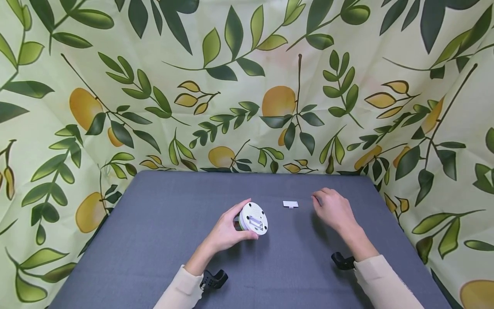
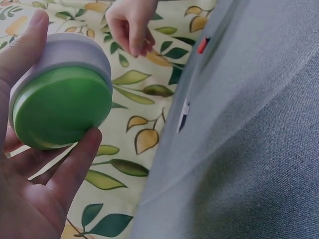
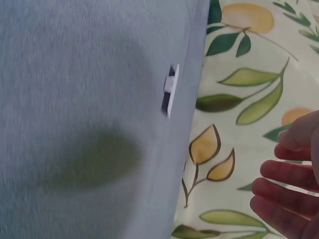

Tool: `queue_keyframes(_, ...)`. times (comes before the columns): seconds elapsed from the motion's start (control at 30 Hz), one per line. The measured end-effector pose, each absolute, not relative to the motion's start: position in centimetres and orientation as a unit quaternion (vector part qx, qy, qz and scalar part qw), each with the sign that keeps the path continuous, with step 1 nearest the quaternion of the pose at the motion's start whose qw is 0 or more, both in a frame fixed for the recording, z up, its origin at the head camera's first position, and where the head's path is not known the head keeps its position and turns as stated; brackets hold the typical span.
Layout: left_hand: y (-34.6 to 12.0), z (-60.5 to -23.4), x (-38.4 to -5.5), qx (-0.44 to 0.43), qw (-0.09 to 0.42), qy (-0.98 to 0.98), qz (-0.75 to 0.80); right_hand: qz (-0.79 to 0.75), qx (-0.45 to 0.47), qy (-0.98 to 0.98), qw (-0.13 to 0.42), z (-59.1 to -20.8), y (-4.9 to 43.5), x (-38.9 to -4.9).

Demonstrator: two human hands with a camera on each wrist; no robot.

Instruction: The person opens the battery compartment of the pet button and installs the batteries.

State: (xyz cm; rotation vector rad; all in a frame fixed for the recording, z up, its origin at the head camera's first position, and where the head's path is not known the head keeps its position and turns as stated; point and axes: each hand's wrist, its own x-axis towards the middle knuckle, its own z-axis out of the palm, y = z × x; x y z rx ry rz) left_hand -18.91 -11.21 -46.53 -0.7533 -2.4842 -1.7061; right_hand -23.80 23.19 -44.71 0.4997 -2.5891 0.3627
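Note:
My left hand [image 1: 227, 229] grips a round white-and-green device [image 1: 252, 221] by its rim, above the table. Its white underside, with several dark feet and an uncovered rectangular compartment, shows in the head view. In the left wrist view the smooth green face [image 2: 62, 107] shows, with thumb and fingers around the edge. Over the table to the right hovers my right hand [image 1: 335, 210]. Its fingers [image 3: 286, 196] are loosely curled, and nothing is seen in them. Between the hands lies a small white cover [image 1: 290, 204] with a tab.
A small red object [image 2: 202, 45] lies on the table beyond the cover, too small to identify; the head view does not show it. Grey cloth covers the table [image 1: 166, 214]. Leaf-patterned fabric [image 1: 239, 86] hangs behind and at the sides.

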Motion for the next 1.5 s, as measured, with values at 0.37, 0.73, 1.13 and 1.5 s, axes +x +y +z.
queue_keyframes(0.37, -11.3, -46.3, -18.8, -0.241, 0.021, -0.808, -0.538, 0.139, 0.140, -0.953, 0.228, -44.3, 26.8, -24.4)
queue_keyframes(0.73, -11.2, -46.2, -18.8, -0.241, 0.014, -0.800, -0.549, 0.156, 0.082, -0.971, 0.160, -45.4, 29.7, -24.7)
queue_keyframes(1.13, -11.3, -46.4, -18.9, -0.245, 0.024, -0.807, -0.537, 0.166, 0.042, -0.982, 0.080, -48.0, 31.5, -25.0)
queue_keyframes(1.5, -11.4, -46.6, -18.8, -0.245, 0.025, -0.811, -0.530, 0.160, 0.033, -0.985, 0.051, -49.8, 32.2, -25.3)
